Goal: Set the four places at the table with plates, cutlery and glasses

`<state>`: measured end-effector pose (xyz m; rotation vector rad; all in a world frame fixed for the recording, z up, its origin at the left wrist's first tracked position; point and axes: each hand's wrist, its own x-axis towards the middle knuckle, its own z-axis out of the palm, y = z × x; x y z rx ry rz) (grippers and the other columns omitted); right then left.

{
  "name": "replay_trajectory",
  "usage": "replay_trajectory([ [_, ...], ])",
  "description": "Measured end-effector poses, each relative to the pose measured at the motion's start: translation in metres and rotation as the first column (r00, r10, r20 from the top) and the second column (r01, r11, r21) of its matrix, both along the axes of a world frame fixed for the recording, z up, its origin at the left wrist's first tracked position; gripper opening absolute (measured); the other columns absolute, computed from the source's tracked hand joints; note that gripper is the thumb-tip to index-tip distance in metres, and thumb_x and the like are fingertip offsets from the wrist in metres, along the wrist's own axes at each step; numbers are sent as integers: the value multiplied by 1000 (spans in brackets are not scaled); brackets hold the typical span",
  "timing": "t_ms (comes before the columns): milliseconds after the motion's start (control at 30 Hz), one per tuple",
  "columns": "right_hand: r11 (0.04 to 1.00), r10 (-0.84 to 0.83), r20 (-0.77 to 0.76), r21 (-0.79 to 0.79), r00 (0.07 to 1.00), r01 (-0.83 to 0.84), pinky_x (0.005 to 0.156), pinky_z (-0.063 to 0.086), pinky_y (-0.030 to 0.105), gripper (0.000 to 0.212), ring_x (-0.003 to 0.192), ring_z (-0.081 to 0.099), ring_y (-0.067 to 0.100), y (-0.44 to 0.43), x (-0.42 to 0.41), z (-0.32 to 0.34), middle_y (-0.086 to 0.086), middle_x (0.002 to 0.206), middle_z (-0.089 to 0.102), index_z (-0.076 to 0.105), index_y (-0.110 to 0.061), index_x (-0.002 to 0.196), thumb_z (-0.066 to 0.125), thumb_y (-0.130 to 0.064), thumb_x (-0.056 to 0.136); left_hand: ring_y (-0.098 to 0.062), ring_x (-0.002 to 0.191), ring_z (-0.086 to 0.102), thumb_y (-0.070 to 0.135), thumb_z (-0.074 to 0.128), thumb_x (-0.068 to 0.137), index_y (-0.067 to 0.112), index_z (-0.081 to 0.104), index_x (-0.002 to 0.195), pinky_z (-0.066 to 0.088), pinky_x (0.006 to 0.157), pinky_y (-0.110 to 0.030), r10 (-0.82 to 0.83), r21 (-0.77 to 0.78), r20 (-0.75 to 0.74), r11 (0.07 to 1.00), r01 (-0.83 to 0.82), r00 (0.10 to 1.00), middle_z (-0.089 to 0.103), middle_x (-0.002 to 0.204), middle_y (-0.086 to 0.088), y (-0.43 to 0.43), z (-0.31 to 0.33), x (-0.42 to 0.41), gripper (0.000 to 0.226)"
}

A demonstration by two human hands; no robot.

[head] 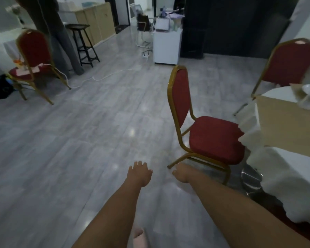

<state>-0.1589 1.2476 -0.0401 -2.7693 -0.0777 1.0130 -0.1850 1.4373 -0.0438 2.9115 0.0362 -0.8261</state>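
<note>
White cloth covers the table (284, 167) at my far right, and a tan mat (283, 122) lies across it. Near the table's far edge sits a white plate (309, 87) with a clear glass (309, 102) just beside it; both are blurred and cut by the edge of the view.

My hands are off the table, held out low over the grey tiled floor (79, 140), near each other but not touching. My left hand (139, 174) has its fingers slack and slightly spread, with nothing in it. My right hand (182, 173) droops with its fingers loosely curled, also holding nothing.

Just beyond my right hand a red chair with a gold frame (213, 136) is tucked against the cloth. A second red chair (290, 63) stands at the table's far side. Under the cloth shows a shiny metal table base (251, 178).

Well off to the left stands a third red chair (34, 54), with a white cable (106, 76) trailing over the floor from it. Behind it are a black stool (82, 43) and a standing person (59, 38).
</note>
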Motion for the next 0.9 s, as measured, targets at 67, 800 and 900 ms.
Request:
replay_trajectory([
  [67, 1000, -28, 23, -2, 999, 28, 110, 38, 42, 43, 133, 44, 33, 4, 19, -3, 16, 145, 46, 47, -5, 140, 35, -21, 103, -30, 148, 10, 42, 21, 103, 8, 19, 151, 13, 120, -46, -66, -1, 8, 998, 66, 998, 13, 160, -13, 4, 2, 33, 59],
  [800, 796, -605, 51, 66, 795, 602, 119, 23, 42, 58, 143, 28, 32, -148, 198, 8, 13, 159, 22, 34, -7, 149, 31, -40, 102, -31, 142, 26, 41, 29, 100, 13, 38, 140, 21, 116, -50, -631, -40, 103, 770, 637, 769, 33, 151, -13, -171, 23, 312, 50],
  [900, 778, -628, 84, 60, 774, 625, 117, 28, 44, 58, 141, 31, 32, -182, 221, 11, 12, 159, 23, 33, -8, 149, 30, -42, 102, -30, 144, 21, 43, 29, 100, 11, 32, 146, 18, 118, -50, -654, -69, 120, 745, 663, 747, 27, 155, -13, -212, 30, 342, 55],
])
